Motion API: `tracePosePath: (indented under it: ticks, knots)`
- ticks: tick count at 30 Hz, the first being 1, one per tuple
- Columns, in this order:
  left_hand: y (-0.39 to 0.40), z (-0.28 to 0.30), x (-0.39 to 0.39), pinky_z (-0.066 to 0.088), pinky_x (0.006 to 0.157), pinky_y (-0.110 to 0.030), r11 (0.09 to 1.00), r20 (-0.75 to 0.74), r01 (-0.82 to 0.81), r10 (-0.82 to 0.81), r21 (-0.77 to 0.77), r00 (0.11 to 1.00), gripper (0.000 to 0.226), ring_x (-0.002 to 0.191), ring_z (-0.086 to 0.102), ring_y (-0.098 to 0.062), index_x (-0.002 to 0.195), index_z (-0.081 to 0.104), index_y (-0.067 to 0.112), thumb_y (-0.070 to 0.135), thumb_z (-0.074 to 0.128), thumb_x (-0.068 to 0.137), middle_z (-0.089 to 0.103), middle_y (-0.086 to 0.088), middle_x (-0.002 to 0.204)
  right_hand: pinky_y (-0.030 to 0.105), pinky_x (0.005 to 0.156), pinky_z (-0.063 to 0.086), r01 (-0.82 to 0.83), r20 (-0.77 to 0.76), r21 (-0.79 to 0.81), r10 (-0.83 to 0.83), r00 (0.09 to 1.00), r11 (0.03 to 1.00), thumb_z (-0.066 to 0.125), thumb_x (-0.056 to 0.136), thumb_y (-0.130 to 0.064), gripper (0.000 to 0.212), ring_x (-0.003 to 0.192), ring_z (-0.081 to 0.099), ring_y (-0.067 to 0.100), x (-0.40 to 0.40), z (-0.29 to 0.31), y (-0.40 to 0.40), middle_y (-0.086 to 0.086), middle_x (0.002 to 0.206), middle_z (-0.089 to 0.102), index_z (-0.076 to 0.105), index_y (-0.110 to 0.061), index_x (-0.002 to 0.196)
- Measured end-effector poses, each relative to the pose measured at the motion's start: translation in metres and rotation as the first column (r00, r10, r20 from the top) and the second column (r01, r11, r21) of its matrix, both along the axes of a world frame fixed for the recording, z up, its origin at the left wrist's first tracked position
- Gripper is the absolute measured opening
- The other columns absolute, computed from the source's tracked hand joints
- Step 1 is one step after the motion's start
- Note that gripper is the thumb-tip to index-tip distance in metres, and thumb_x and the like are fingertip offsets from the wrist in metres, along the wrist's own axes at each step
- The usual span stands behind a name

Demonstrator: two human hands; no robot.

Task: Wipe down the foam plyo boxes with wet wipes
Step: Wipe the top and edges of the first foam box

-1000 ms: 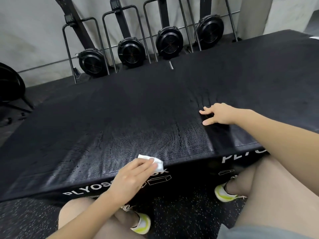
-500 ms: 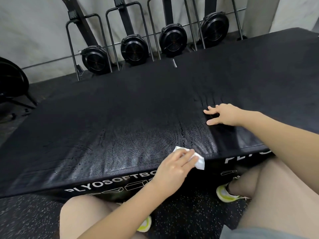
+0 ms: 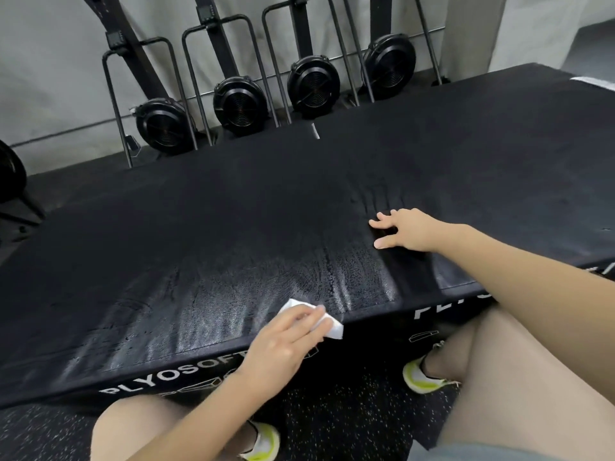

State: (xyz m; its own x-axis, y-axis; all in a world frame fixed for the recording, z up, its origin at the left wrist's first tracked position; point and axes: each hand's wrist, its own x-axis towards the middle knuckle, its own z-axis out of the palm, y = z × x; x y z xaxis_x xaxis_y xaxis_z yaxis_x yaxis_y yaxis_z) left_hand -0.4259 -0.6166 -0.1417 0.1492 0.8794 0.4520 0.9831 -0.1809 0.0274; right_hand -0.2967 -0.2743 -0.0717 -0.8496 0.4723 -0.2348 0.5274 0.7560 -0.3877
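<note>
Foam plyo box: a broad black slab lying flat on the speckled floor, its long axis running from the person's left to right, its lettered front face turned toward the person's knees. The band of its top nearest the front edge shines wet; the far band, toward the upright rowing machines against the wall, looks dull, so it is probably not yet wiped.

Right hand: rests on the box top, well in from the front edge, fingers spread and tips touching the cover; it holds nothing and appears to brace.

Left hand: lies at the front edge of the box, nearer that edge than the right hand is, fingers straight and pressed together on top of the wipe.

Wet wipe: a small white folded sheet on the box's front edge, beneath and just beyond the left fingertips, its free corner pointing to the person's right along the edge. The dry surface lies away from the fingers, toward the box's far side; the next stroke likely goes that way.
</note>
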Motion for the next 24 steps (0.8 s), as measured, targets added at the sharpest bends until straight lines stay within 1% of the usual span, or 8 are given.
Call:
tracePosePath:
  ticks: [2, 6, 11, 14, 17, 19, 21, 24]
  knots:
    - [0.031, 0.001, 0.026, 0.049, 0.102, -0.032, 0.999, -0.006, 0.023, -0.022, 0.027, 1.000, 0.032, 0.121, 0.058, -0.025, 0.129, 0.066, 0.006, 0.009, 0.042, 0.108, 0.060, -0.005, 0.139, 0.037, 0.121, 0.013, 0.009, -0.020, -0.012, -0.009, 1.000, 1.000, 0.060, 0.093, -0.053, 0.064, 0.152, 0.017, 0.022, 0.003, -0.003, -0.001, -0.003, 0.163, 0.025, 0.038, -0.035, 0.151]
    - [0.093, 0.004, 0.078, 0.053, 0.098, -0.034, 0.998, -0.047, 0.049, -0.047, 0.042, 0.998, 0.029, 0.114, 0.063, -0.025, 0.124, 0.069, 0.005, 0.006, 0.057, 0.097, 0.064, -0.012, 0.134, 0.033, 0.121, 0.011, 0.009, -0.062, -0.034, -0.011, 0.998, 0.999, 0.056, 0.097, -0.051, 0.060, 0.153, 0.014, 0.018, 0.012, -0.001, -0.007, -0.004, 0.162, 0.025, 0.039, -0.031, 0.151]
    - [0.142, 0.010, 0.106, 0.047, 0.101, -0.027, 1.000, -0.092, 0.015, -0.015, -0.004, 0.996, 0.037, 0.113, 0.061, -0.021, 0.127, 0.068, 0.011, 0.017, 0.059, 0.092, 0.061, -0.013, 0.139, 0.026, 0.116, 0.022, 0.041, -0.145, -0.090, -0.054, 0.988, 0.995, 0.062, 0.095, -0.045, 0.046, 0.146, 0.032, 0.012, 0.035, 0.012, -0.009, -0.007, 0.154, 0.043, 0.057, -0.031, 0.139]
    - [0.144, 0.020, 0.109, 0.047, 0.104, -0.028, 0.998, -0.058, -0.037, 0.034, -0.048, 0.998, 0.048, 0.117, 0.060, -0.019, 0.130, 0.066, 0.014, 0.045, 0.059, 0.095, 0.062, -0.010, 0.138, 0.017, 0.098, 0.033, 0.109, -0.234, -0.128, -0.137, 0.963, 0.986, 0.066, 0.092, -0.044, 0.038, 0.123, 0.052, 0.006, 0.056, 0.027, -0.012, -0.012, 0.137, 0.060, 0.066, -0.034, 0.129]
    - [0.129, 0.032, 0.106, 0.043, 0.111, -0.034, 0.999, -0.030, -0.044, 0.043, -0.032, 0.999, 0.052, 0.128, 0.055, -0.021, 0.132, 0.064, 0.013, 0.050, 0.053, 0.097, 0.062, -0.007, 0.138, 0.013, 0.089, 0.042, 0.153, -0.404, -0.117, -0.188, 0.895, 0.981, 0.066, 0.094, -0.037, 0.030, 0.100, 0.062, -0.001, 0.080, 0.036, -0.033, -0.012, 0.114, 0.072, 0.071, -0.031, 0.123]
    - [0.118, 0.033, 0.095, 0.039, 0.114, -0.037, 0.998, -0.032, -0.063, 0.063, 0.007, 0.998, 0.048, 0.128, 0.056, -0.020, 0.128, 0.067, 0.013, 0.049, 0.054, 0.098, 0.066, -0.004, 0.131, 0.022, 0.089, 0.051, 0.151, -0.518, -0.090, -0.176, 0.837, 0.984, 0.063, 0.096, -0.030, 0.022, 0.095, 0.068, 0.006, 0.096, 0.032, -0.057, -0.005, 0.102, 0.076, 0.075, -0.025, 0.113]
    - [0.109, 0.032, 0.080, 0.035, 0.116, -0.037, 0.996, -0.008, -0.086, 0.086, 0.021, 0.996, 0.043, 0.125, 0.057, -0.017, 0.124, 0.070, 0.015, 0.047, 0.055, 0.099, 0.068, 0.000, 0.126, 0.036, 0.079, 0.055, 0.094, -0.540, 0.030, -0.063, 0.840, 0.995, 0.055, 0.097, -0.034, 0.024, 0.087, 0.069, 0.015, 0.108, 0.017, -0.083, 0.002, 0.092, 0.074, 0.074, -0.020, 0.101]
    - [0.100, 0.029, 0.063, 0.032, 0.119, -0.037, 0.999, 0.029, -0.026, 0.025, 0.038, 0.999, 0.034, 0.128, 0.055, -0.015, 0.124, 0.070, 0.014, 0.032, 0.057, 0.098, 0.067, 0.001, 0.130, 0.033, 0.067, 0.056, 0.004, -0.476, 0.222, 0.105, 0.873, 0.975, 0.053, 0.096, -0.042, 0.023, 0.081, 0.062, 0.010, 0.109, -0.015, -0.109, -0.012, 0.086, 0.069, 0.071, -0.031, 0.104]
